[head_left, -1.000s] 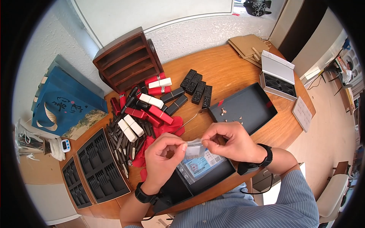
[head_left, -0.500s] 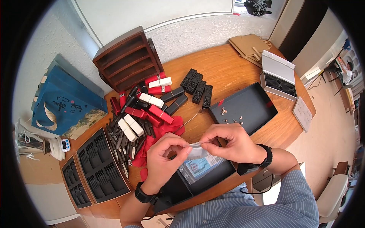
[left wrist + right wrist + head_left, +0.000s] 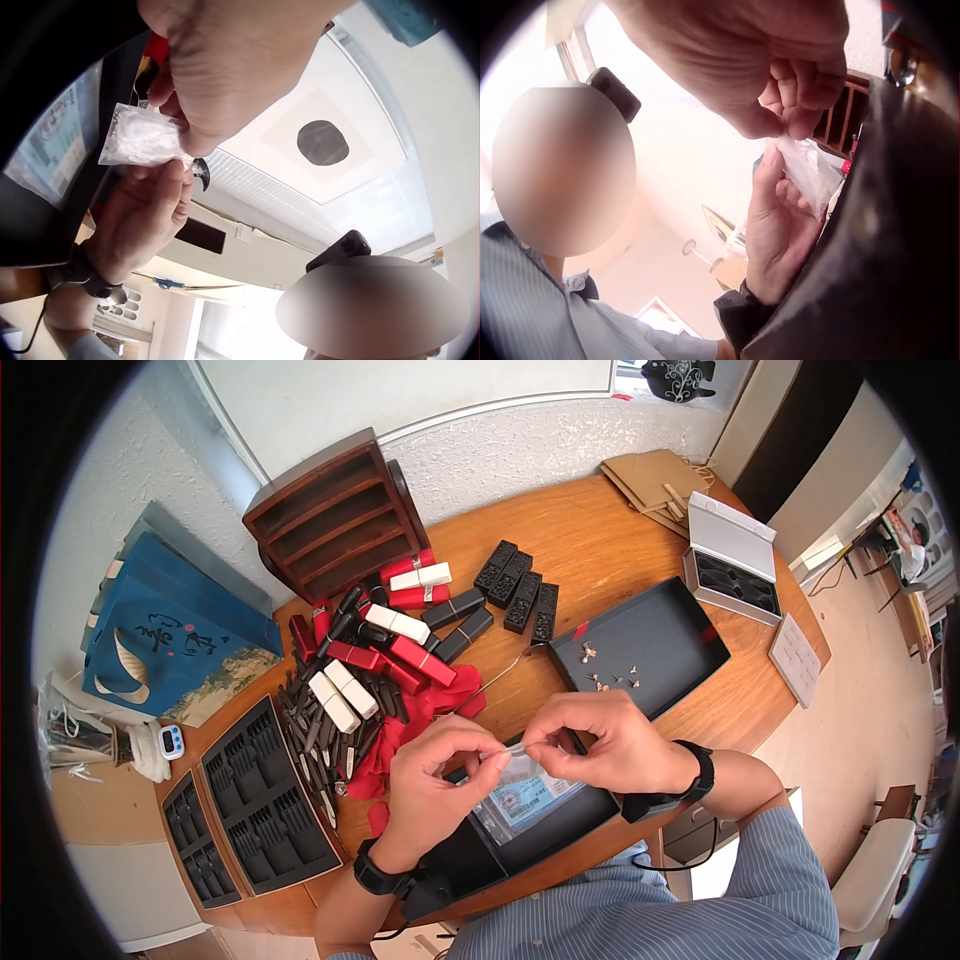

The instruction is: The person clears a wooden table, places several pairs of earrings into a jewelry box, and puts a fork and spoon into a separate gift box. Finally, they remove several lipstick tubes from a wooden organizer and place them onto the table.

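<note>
Both hands pinch the top edge of a small clear zip bag (image 3: 519, 765) between thumbs and forefingers. The left hand (image 3: 440, 772) grips one end and the right hand (image 3: 612, 748) the other, their fingertips close together. In the left wrist view the bag (image 3: 144, 138) looks whitish and crinkled, and the right wrist view shows it (image 3: 810, 171) hanging below the fingertips. Beneath the hands, a black box (image 3: 568, 830) holds a clear packet with a blue printed card (image 3: 524, 800). The hands and small bag cover part of this packet.
Ahead to the right, a black tray (image 3: 672, 660) bears several small pinkish pieces (image 3: 600, 682). Red, white and black cases (image 3: 400, 624) lie heaped at left beside a slotted black insert (image 3: 268, 800). A wooden rack (image 3: 340, 520) and a blue bag (image 3: 180, 630) stand behind.
The hands have drawn closer together, the left one moving slightly right. The small bag's face has turned, so less of it shows from above. Both hands still pinch its edge.
</note>
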Action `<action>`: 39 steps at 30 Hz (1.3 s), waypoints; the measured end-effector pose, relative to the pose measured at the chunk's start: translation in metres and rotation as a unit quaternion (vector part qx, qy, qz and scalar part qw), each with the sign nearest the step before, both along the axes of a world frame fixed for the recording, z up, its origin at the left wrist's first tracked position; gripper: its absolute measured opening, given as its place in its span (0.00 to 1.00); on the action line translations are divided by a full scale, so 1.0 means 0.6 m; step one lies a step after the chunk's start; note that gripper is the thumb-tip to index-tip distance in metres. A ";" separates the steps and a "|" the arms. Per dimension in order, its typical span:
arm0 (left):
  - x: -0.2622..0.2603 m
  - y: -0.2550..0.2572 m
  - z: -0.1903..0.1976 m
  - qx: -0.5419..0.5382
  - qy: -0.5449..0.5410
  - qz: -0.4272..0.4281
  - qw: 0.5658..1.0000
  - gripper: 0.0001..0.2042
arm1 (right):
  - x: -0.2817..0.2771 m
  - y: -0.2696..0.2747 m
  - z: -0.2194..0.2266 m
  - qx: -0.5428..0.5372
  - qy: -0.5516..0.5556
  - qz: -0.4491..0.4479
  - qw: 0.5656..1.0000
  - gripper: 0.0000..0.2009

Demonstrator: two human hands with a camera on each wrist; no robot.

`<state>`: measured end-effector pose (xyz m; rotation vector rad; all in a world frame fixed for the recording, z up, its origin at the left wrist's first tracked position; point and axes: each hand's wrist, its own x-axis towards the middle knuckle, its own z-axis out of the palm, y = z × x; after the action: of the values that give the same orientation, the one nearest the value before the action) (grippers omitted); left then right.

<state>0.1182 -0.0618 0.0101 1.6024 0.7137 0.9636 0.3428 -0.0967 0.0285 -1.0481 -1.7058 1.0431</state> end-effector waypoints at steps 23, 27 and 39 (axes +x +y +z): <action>-0.002 0.000 0.000 0.028 0.043 -0.033 0.998 0.06 | -0.003 -0.003 -0.009 0.041 -0.017 0.037 0.998 0.06; -0.004 -0.001 0.011 0.002 0.066 -0.045 0.997 0.05 | -0.005 -0.001 -0.005 0.043 -0.017 0.032 0.998 0.06; -0.002 0.000 0.007 -0.011 0.078 -0.033 0.996 0.05 | -0.003 -0.001 -0.007 0.044 -0.049 0.028 0.997 0.05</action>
<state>0.1167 -0.0616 0.0143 1.6835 0.7705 0.7873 0.3412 -0.0971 0.0245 -1.0149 -1.8521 0.9558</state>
